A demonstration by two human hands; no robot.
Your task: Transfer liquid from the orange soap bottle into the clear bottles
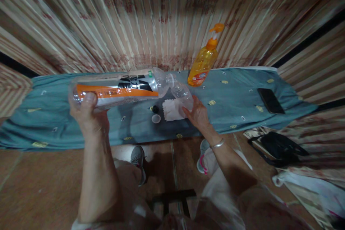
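My left hand (91,116) is closed around the base end of a large clear plastic bottle (115,88) with an orange, black and silver label. The bottle lies almost level in the air, its neck pointing right. My right hand (199,115) grips a small clear plastic bottle (182,91), tilted so that its mouth meets the large bottle's mouth. Whether liquid passes between them I cannot tell. Below, a white scallop-edged cloth or tissue (172,110) lies on the table, beside a black cap (155,109) and a round translucent lid (156,118).
An orange pump bottle (202,64) stands at the back of the table, which has a teal cloth (229,109). A black phone (271,100) lies at the right. Pleated curtains (151,18) hang behind. A black bag (280,147) is at the lower right.
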